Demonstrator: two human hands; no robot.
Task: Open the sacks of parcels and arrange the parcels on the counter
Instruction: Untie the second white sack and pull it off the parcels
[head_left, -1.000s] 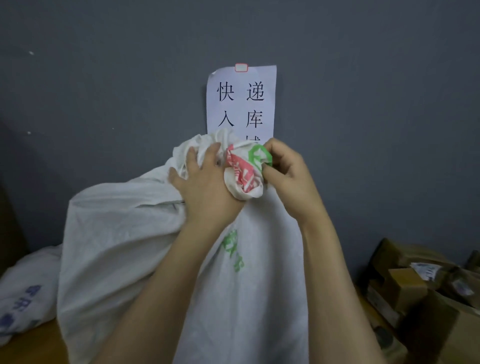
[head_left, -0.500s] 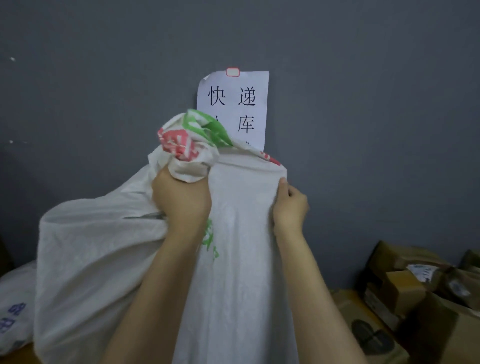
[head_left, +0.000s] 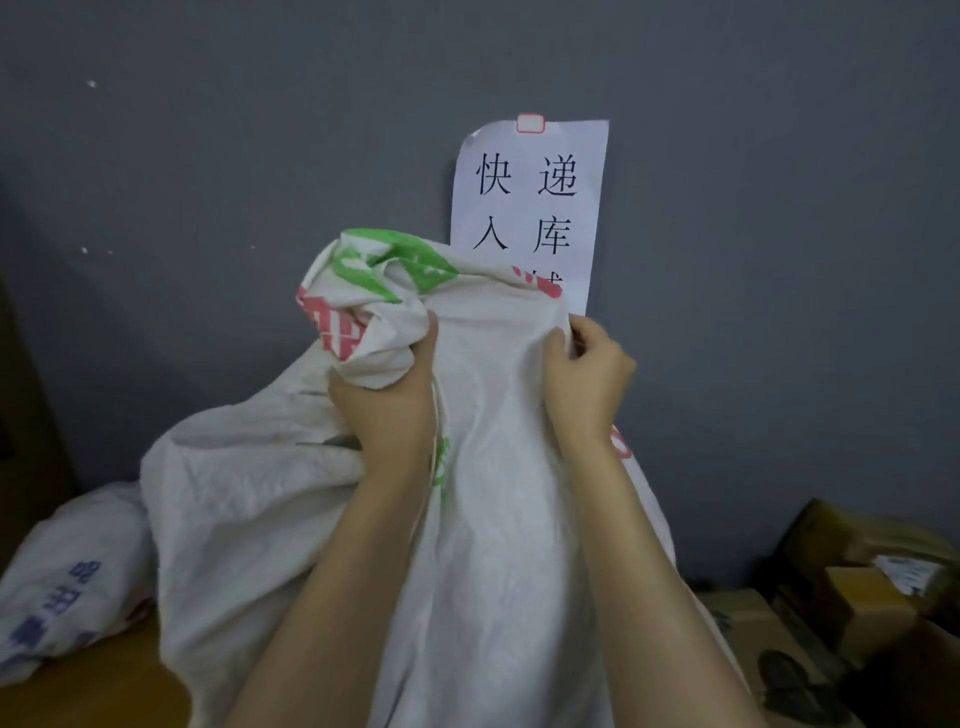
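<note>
1. White woven sack (head_left: 509, 519) stands on the wooden counter (head_left: 104, 675), close against the grey wall (head_left: 208, 156). It fills the centre of the view.
2. Long axis is roughly vertical. The mouth end is uppermost and the base is out of frame below. The body bulges out to the left.
3. The top is bunched and crumpled, with green and red print on it. The bunch points up and left.
4. Left hand (head_left: 387, 410) grips the bunched neck from below, with its fingers curled round the fabric.
5. Right hand (head_left: 587, 374) pinches the top edge on the sack's right side. Its fingers are curled together, with cloth between thumb and fingers.
6. The stretch of fabric between the two hands is pulled fairly flat.
7. A paper sign (head_left: 535, 208) is on the wall behind, and the sack top covers its lower edge.
8. A second sack (head_left: 67, 571) with blue print lies at far left, touching the first.
9. Cardboard boxes (head_left: 857, 587) sit piled at lower right.
</note>
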